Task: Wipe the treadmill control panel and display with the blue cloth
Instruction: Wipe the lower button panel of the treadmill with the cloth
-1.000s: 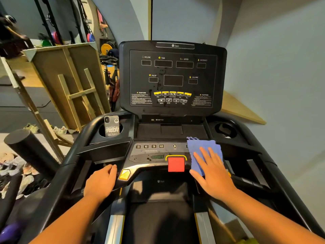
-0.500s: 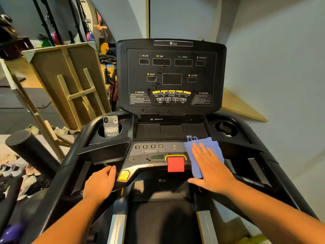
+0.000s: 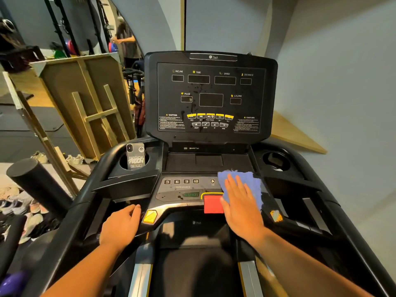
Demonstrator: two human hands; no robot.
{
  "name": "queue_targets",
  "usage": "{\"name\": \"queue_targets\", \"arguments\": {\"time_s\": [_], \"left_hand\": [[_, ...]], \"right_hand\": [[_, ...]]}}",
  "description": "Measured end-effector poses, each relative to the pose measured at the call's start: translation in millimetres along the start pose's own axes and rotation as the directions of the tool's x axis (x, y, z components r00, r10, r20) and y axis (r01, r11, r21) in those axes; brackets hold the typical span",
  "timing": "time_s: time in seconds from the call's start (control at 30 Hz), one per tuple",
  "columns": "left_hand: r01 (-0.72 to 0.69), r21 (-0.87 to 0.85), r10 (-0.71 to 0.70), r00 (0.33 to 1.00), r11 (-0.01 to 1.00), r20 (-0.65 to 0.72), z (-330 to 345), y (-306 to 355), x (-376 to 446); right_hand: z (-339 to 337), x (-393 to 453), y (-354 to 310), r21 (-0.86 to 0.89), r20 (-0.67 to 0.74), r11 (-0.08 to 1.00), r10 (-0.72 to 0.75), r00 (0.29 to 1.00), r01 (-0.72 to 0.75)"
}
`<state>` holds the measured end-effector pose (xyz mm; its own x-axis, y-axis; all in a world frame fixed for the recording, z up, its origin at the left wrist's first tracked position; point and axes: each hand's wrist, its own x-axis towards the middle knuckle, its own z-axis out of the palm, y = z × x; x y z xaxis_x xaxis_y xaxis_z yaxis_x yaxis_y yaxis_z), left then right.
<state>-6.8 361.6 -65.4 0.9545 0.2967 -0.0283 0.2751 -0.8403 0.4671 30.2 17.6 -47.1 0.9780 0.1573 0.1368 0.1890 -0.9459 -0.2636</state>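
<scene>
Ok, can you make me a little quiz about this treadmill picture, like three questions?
1. True or false: the right hand lies flat on the blue cloth.
2. What stands in the left cup holder? A) a bottle B) a phone C) keys
3. Fill in: the left hand rests beside the yellow ____.

Key: 1 true. 2 B. 3 button.
</scene>
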Motion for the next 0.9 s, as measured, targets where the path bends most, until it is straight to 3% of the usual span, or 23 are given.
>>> {"name": "queue_targets", "arguments": {"time_s": [0.1,0.17,0.27,0.37,0.4,0.5,0.6,0.73,0.9], "left_hand": [[-0.005,0.001,0.005,1.0,1.0,0.002,-1.1,0.7,0.1],[-0.008,-0.002,0.008,1.0,1.0,0.002,-0.7,-0.3,0.3],[-0.01,-0.006,0.01,1.0,1.0,0.004,0.4,-1.3,-0.5],[0.003,0.002,-0.003,1.0,1.0,0.009,-0.8,0.4,0.4],[0.008,0.001,-0.008,1.0,1.0,0.016,-0.9,1.2,0.1],[0.015,-0.019,-0.014,1.0,1.0,0.027,-1.8,1.1,-0.4],[0.007,-0.016,-0.007,1.0,1.0,0.026,-2.5,1.0,-1.0],[0.005,-0.027,-0.005,1.0,1.0,0.026,-1.9,0.8,-1.8],[0.005,-0.032,-0.004,0.999,0.999,0.038,-3.1,1.5,-2.4]], "right_hand": [[-0.4,-10.6,27.7,-0.093,0.101,0.967,-0.229,0.968,0.238],[-5.7,-21.1,55.5,-0.133,0.126,0.949,-0.27,0.954,0.286],[-18.2,-26.1,65.8,-0.084,0.057,0.989,-0.114,0.992,0.118],[-12.3,-9.7,30.5,-0.031,-0.023,0.99,0.138,0.99,-0.138],[-7.5,-5.2,16.0,-0.032,-0.027,0.988,0.153,0.988,-0.154],[2.0,-8.2,-3.7,-0.058,0.07,0.996,-0.061,0.996,0.065],[-13.9,-20.8,25.1,-0.045,0.15,0.968,-0.236,0.96,0.246],[-19.3,-31.7,59.4,-0.127,0.188,0.96,-0.224,0.956,0.25],[10.5,-26.4,61.6,-0.143,0.025,0.98,-0.134,0.991,0.136]]}}
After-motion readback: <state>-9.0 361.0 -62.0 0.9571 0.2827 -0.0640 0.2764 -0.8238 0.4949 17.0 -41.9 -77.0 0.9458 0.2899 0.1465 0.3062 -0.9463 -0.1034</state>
